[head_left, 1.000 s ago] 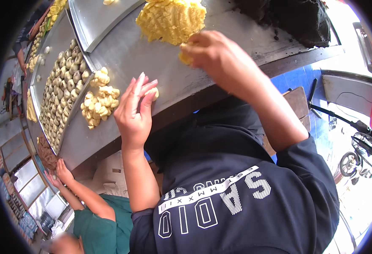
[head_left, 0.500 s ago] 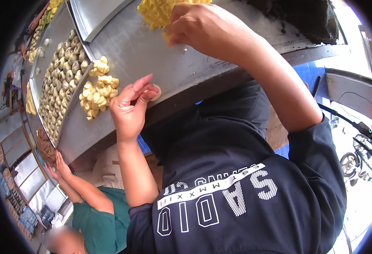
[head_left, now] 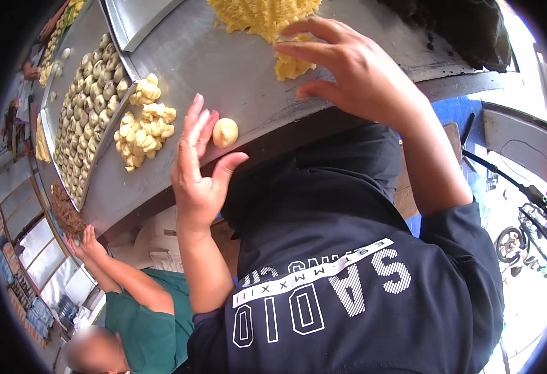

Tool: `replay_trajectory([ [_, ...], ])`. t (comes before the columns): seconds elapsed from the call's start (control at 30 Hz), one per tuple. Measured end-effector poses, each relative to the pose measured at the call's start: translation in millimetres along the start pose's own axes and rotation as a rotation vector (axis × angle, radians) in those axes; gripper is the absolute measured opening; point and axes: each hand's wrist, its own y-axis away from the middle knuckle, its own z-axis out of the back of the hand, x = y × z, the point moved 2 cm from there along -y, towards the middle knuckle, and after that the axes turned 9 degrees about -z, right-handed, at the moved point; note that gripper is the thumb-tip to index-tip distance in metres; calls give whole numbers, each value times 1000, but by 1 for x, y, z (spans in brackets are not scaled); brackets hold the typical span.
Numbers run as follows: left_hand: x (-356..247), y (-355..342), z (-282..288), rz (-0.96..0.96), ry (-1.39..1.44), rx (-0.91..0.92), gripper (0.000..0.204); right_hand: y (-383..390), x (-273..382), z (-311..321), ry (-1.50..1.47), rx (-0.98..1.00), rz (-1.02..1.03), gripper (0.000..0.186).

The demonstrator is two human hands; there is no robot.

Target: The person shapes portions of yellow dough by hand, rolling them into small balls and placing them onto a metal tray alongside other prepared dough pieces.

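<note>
The pale dough ball point(head_left: 225, 133) is being left uncovered on the metal table point(head_left: 242, 87), near its edge and just beside the fingers of the left hand point(head_left: 197, 173). In the head view, the ball is now being shown whole, where half a second ago it was being partly hidden by the left thumb. The left hand is being held with thumb and fingers parted, nothing gripped; whether the ball is being touched cannot be told. The right hand point(head_left: 354, 71) is being kept well apart from the left, its fingers now being spread wide instead of bunched, beside a small yellow lump point(head_left: 292, 67) next to the large yellow mass point(head_left: 261, 17). Whether the lump is being brushed by a fingertip cannot be told. As judged here, the work is being carried between grips, with nothing being clamped.
</note>
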Motion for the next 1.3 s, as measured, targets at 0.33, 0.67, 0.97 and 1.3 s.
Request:
replay_trajectory([
  [0.33, 3, -37, 11, -104, -582, 189, 21, 3, -2, -12, 350, -159, 93, 15],
  [0.67, -3, -90, -28, -169, -984, 354, 20, -13, -3, -19, 301, -126, 214, 22],
  [0.97, -2, -69, -23, -93, -950, 166, 20, 2, 0, -9, 4, 117, 184, 17],
  [1.3, -8, -79, 29, 39, 388, -459, 27, 12, -4, -13, 99, -54, 124, 28],
])
